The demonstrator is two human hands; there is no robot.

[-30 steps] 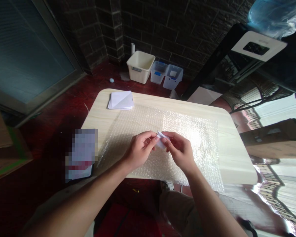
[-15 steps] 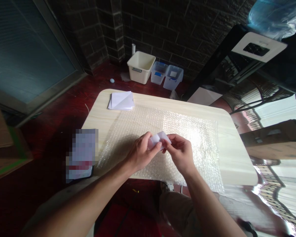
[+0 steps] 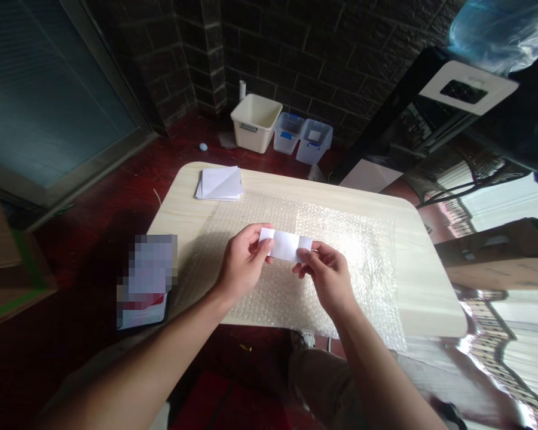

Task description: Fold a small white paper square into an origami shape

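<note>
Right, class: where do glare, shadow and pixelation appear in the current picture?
Head view: glare on the bubble wrap beside the right hand, shadow beside the left hand; head view, far left: pixel blocks over an object; head view, centre: white paper bright.

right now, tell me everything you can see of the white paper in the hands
The white paper is a narrow, apparently folded strip with crease lines near both ends. It slopes slightly down rightward, its left end pinched by the left hand, its right by the right hand, over bubble wrap.
</note>
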